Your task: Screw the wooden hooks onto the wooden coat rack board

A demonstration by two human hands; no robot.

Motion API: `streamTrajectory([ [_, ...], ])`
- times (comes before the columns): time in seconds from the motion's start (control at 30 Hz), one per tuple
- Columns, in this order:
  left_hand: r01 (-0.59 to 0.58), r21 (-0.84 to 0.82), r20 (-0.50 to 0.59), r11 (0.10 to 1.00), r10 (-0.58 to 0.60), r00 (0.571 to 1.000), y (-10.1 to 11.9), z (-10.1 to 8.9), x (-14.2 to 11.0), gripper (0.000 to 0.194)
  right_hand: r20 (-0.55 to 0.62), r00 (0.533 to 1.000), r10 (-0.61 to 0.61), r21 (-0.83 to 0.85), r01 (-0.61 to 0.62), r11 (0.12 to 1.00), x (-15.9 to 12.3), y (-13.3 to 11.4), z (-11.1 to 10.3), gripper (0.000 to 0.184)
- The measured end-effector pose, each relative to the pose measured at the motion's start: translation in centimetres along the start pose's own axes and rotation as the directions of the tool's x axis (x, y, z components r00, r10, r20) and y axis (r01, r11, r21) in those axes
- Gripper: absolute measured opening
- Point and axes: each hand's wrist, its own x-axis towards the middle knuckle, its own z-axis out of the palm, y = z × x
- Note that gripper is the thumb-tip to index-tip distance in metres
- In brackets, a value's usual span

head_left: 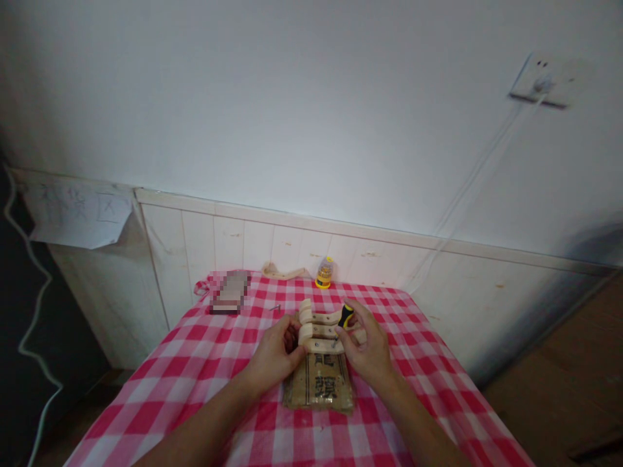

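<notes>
A small pale wooden assembly (316, 327) of curved slats lies on a red-and-white checked tablecloth (204, 363), over a brown packet with dark printed characters (318, 386). My left hand (277, 353) is closed around the left end of the wooden piece. My right hand (367, 344) grips a screwdriver with a black-and-yellow handle (346, 316), its tip down on the wood.
A yellow-based screwdriver bit holder (324, 272) stands at the table's far edge by the white panelled wall. A blurred-out box (228, 293) sits at the far left, a small screw (276, 307) near it. A wall socket (545, 81) with a white cable is at upper right.
</notes>
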Motion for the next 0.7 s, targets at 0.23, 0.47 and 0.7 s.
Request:
streamTrajectory([
  [0.23,0.009,-0.003,-0.002,1.000,-0.009,1.000,-0.43,0.04,0.03,0.026,-0.012,0.999,0.039,0.020,-0.039,0.999,0.04,-0.08,0.09,0.047],
  [0.47,-0.006,-0.010,0.004,1.000,0.006,1.000,-0.33,0.10,0.06,0.025,-0.032,0.998,0.050,0.034,-0.049,0.998,0.09,-0.08,0.24,0.046],
  [0.7,0.001,-0.003,-0.001,1.000,-0.001,1.000,-0.60,0.01,0.04,0.026,-0.018,0.999,0.032,0.053,-0.031,0.998,0.04,-0.03,0.11,0.042],
])
